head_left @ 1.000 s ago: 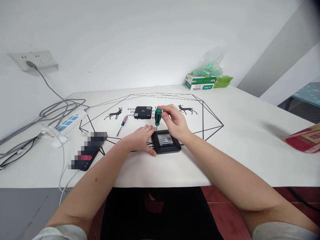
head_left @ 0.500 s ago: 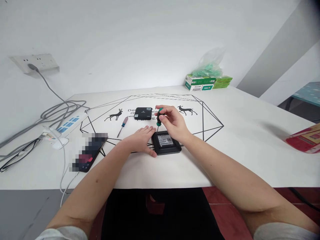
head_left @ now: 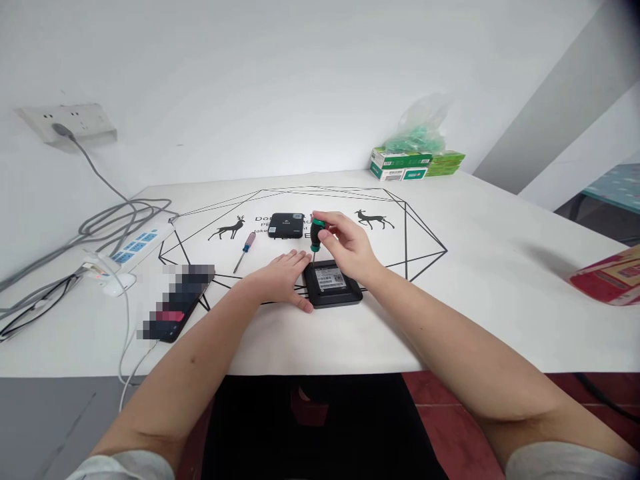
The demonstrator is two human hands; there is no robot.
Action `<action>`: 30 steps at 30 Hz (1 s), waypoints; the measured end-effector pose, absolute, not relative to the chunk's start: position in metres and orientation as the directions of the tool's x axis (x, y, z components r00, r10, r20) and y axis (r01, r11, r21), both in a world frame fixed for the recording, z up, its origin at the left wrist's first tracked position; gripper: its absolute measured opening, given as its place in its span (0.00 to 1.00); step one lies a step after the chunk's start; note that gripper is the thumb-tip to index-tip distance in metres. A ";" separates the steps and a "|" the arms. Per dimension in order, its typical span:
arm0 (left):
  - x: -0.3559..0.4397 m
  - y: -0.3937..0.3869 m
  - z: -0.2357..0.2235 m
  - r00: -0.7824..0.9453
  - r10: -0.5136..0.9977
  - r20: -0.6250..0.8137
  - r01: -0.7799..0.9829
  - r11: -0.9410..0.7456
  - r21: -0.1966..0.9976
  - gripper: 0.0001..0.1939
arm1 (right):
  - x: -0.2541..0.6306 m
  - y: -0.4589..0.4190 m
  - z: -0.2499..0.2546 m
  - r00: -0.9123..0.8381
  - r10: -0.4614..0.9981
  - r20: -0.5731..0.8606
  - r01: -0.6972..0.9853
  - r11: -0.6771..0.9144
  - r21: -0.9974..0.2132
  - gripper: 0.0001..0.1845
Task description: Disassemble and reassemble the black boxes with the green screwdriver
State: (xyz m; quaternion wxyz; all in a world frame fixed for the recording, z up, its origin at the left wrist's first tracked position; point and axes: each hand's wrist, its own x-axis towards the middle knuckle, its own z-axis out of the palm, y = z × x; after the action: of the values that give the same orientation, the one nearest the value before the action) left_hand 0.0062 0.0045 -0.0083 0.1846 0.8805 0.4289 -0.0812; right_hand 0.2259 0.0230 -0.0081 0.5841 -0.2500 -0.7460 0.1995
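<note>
The green screwdriver (head_left: 317, 237) is pinched upright by the right hand (head_left: 350, 248) at the nearer black box's (head_left: 332, 280) far-left corner; on the table (head_left: 490, 320), the box is braced by the spread left hand (head_left: 284, 279), best pressed straight down!

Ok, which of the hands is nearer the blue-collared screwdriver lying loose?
Left. The left hand is just right of the blue-collared screwdriver and lower in view; the right hand is farther right, gripping the green-and-black screwdriver.

Smooth off-white wall (head_left: 250, 87) runs right behind the long white table (head_left: 500, 287), kinda dark red tiled floor (head_left: 445, 423) down below it, plus a pale blue speckled tabletop (head_left: 620, 189) off past its right end.
</note>
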 end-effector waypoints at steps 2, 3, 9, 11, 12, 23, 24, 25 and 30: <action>0.007 0.004 -0.007 0.622 0.722 -0.302 0.783 -0.565 0.260 0.77 | 0.227 0.021 -0.006 -0.205 0.603 0.771 0.152 0.798 -0.583 0.18; 0.007 0.004 -0.007 0.622 0.722 -0.304 0.783 -0.564 0.263 0.77 | 0.227 0.021 -0.005 -0.205 0.601 0.772 0.162 0.799 -0.579 0.19; 0.006 0.003 -0.007 0.614 0.727 -0.306 0.789 -0.555 0.263 0.77 | 0.227 0.023 -0.005 -0.192 0.591 0.784 0.235 0.803 -0.548 0.18; 0.006 0.004 -0.008 0.613 0.728 -0.307 0.790 -0.556 0.259 0.77 | 0.228 0.023 -0.005 -0.182 0.597 0.781 0.220 0.799 -0.559 0.18; 0.006 0.004 -0.008 0.614 0.726 -0.309 0.789 -0.557 0.258 0.77 | 0.228 0.023 -0.005 -0.183 0.603 0.777 0.204 0.796 -0.569 0.17; 0.005 0.006 -0.011 0.628 0.721 -0.293 0.778 -0.573 0.259 0.76 | 0.225 0.025 -0.005 -0.158 0.733 0.662 -0.030 0.666 -0.745 0.20; 0.005 0.006 -0.011 0.627 0.720 -0.297 0.779 -0.571 0.259 0.76 | 0.224 0.024 -0.005 -0.167 0.755 0.634 -0.079 0.631 -0.772 0.20; 0.005 0.005 -0.010 0.621 0.722 -0.303 0.783 -0.566 0.257 0.76 | 0.223 0.023 -0.005 -0.181 0.771 0.610 -0.121 0.599 -0.792 0.21; 0.006 0.005 -0.009 0.606 0.734 -0.308 0.795 -0.550 0.254 0.78 | 0.220 0.021 -0.007 -0.203 0.766 0.610 -0.181 0.583 -0.792 0.19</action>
State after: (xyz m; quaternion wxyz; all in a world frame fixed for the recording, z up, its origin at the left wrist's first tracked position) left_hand 0.0060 0.0049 -0.0095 0.1865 0.8764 0.4362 -0.0830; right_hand 0.2203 0.0214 -0.0074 0.5915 -0.2202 -0.6646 0.4000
